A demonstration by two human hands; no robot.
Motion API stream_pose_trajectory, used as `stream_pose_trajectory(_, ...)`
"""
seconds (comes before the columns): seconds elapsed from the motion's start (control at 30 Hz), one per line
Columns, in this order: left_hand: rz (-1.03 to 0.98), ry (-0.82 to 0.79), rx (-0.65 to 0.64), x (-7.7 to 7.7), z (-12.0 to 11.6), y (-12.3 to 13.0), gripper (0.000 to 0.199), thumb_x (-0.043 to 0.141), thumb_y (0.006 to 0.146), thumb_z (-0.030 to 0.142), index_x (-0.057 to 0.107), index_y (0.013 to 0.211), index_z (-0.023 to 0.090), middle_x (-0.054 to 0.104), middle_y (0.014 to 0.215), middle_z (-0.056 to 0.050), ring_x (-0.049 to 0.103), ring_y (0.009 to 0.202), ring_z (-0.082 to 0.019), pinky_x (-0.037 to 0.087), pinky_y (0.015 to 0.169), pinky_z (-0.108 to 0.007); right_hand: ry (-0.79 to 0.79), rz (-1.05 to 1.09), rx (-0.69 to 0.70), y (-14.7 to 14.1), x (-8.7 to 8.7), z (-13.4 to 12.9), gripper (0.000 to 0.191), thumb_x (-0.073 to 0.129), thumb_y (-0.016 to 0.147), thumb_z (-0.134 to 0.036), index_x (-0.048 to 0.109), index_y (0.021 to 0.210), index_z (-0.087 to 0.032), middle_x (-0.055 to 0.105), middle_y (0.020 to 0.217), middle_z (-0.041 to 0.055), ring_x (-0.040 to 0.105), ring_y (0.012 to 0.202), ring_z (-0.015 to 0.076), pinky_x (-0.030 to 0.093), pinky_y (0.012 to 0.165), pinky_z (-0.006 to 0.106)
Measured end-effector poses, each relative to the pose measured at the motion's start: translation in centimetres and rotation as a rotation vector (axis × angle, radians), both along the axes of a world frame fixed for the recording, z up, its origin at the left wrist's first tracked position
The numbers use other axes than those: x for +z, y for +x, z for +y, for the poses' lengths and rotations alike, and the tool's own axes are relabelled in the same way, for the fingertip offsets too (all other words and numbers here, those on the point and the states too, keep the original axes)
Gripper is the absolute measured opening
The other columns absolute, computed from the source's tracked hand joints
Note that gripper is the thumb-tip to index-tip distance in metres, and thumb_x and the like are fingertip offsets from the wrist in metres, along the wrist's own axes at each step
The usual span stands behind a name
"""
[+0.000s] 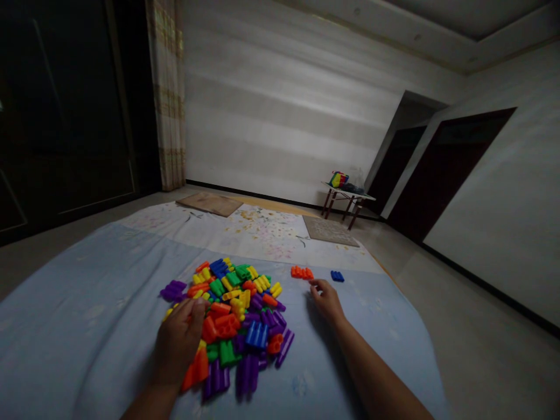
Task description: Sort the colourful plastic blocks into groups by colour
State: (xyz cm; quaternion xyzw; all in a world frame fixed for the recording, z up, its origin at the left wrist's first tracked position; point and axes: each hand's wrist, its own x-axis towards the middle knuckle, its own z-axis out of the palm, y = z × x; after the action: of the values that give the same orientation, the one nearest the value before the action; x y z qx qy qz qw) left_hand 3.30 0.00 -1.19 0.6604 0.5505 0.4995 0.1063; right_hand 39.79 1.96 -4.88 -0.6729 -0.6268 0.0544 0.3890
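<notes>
A pile of plastic blocks (231, 309) in orange, yellow, green, blue and purple lies on the blue part of the cloth. Over the pile's left edge is my left hand (181, 332), its fingers curled at an orange block; what lies inside them is mostly hidden. My right hand (324, 298) is right of the pile, fingers bent, its fingertips at the near right end of a row of orange blocks (301, 272). Whether it grips them is not clear. A small blue block piece (337, 276) lies farther right, apart from the hand.
Near the cloth's far edge lie a brown board (210, 203) on the left and a grey patterned board (330, 231) on the right. Beyond stands a small table (350, 192) with a colourful bag (338, 179) on it. The cloth (109, 291) has shallow folds.
</notes>
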Motion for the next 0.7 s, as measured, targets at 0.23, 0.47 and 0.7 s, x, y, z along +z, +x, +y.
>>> stream_pose_trajectory(0.23, 0.002, 0.014, 0.001, 0.1, -0.1, 0.2, 0.037, 0.035, 0.086, 0.040, 0.062, 0.074, 0.017, 0.066, 0.077, -0.006, 0.060, 0.078, -0.017, 0.044, 0.072, -0.027, -0.030, -0.010, 0.039, -1.9, 0.2, -2.1, 0.021, 0.049, 0.077, -0.022, 0.068, 0.084, -0.018, 0.064, 0.085, 0.0073, 0.061, 0.082, 0.0195, 0.048, 0.078, 0.031)
stream_pose_trajectory(0.47, 0.024, -0.015, 0.007, 0.4, -0.4, 0.4, 0.038, 0.033, 0.087, 0.038, 0.062, 0.073, 0.017, 0.065, 0.076, -0.005, 0.059, 0.077, -0.016, 0.044, 0.072, -0.026, -0.009, 0.036, 0.293, -6.5, 3.6, -4.8, 0.022, 0.056, 0.079, -0.029, 0.065, 0.097, -0.020, 0.062, 0.090, 0.0051, 0.058, 0.078, 0.0161, 0.047, 0.074, 0.028)
stream_pose_trajectory(0.7, -0.001, -0.011, -0.004, 0.3, -0.3, 0.3, 0.037, 0.036, 0.085, 0.040, 0.063, 0.074, 0.017, 0.067, 0.078, -0.006, 0.060, 0.078, -0.017, 0.045, 0.071, -0.026, -0.096, -0.142, 0.614, -12.6, 5.8, -7.7, 0.050, 0.074, 0.066, -0.035, 0.060, 0.112, -0.026, 0.061, 0.108, 0.0067, 0.052, 0.102, 0.0234, 0.040, 0.090, 0.037)
